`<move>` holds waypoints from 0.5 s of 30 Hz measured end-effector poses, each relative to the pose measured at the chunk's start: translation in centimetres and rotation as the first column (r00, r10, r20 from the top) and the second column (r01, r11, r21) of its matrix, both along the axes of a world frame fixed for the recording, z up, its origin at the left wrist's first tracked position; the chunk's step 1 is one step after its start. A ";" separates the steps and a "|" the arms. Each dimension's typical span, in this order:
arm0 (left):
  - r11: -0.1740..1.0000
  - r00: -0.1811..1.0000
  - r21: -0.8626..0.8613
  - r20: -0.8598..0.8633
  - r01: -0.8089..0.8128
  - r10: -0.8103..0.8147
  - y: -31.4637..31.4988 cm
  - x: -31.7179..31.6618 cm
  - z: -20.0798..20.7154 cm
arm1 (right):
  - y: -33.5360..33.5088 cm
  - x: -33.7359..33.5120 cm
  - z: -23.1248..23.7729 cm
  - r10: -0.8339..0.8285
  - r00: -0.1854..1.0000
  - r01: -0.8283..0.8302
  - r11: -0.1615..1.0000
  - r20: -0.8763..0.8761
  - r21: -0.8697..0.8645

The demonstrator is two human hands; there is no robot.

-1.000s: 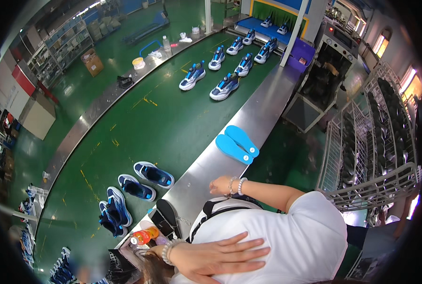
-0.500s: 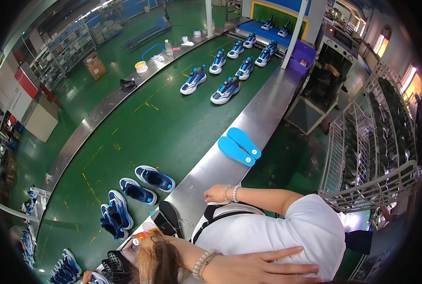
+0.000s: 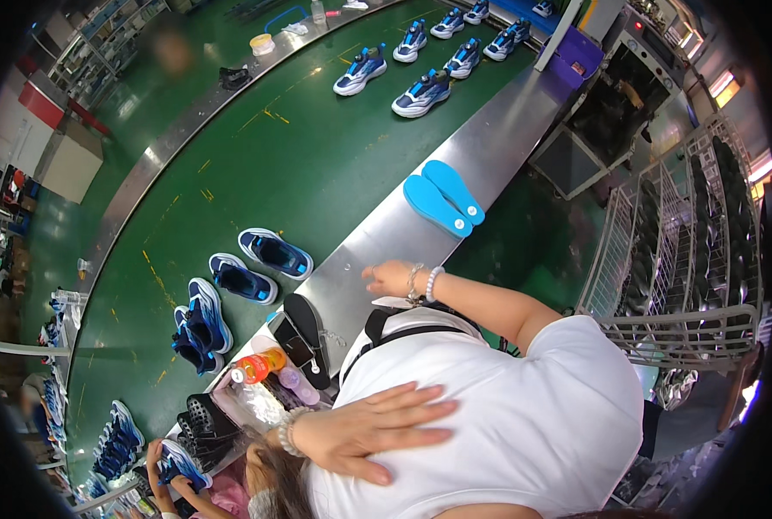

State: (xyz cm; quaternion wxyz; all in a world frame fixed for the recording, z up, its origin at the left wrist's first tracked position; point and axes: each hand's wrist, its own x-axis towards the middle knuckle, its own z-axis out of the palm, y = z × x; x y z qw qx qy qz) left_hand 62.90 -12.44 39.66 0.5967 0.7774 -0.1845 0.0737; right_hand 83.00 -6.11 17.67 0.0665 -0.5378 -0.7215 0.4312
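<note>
The right hand (image 3: 390, 278) lies on the steel table (image 3: 490, 130) at mid-frame. Its fingers (image 3: 371, 273) are loosely spread and have nothing in them (two bead bracelets sit at the wrist). The left hand (image 3: 377, 432) is pressed flat on a white shirt (image 3: 533, 432) in the lower middle of the frame, its fingers stretched out toward the right and likewise holding nothing.

Nearest the right hand is a pair of black soles (image 3: 304, 336), just down and to the left of it on the same table. Their long axis runs almost top to bottom in the frame, with the near ends leaning slightly right. The right hand is plainly the closer one, though it is not touching them. A pair of bright blue insoles (image 3: 442, 197) lies well apart toward the upper right, set diagonally. Dark blue shoes (image 3: 273, 253) sit left of the table on the green belt (image 3: 299, 138).
</note>
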 end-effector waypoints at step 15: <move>0.895 0.942 -0.400 -0.332 -0.196 0.058 -1.0 1.3 -8.0 | 4.9 21.5 -10.3 -0.898 0.359 0.884 0.415 0.255 0.216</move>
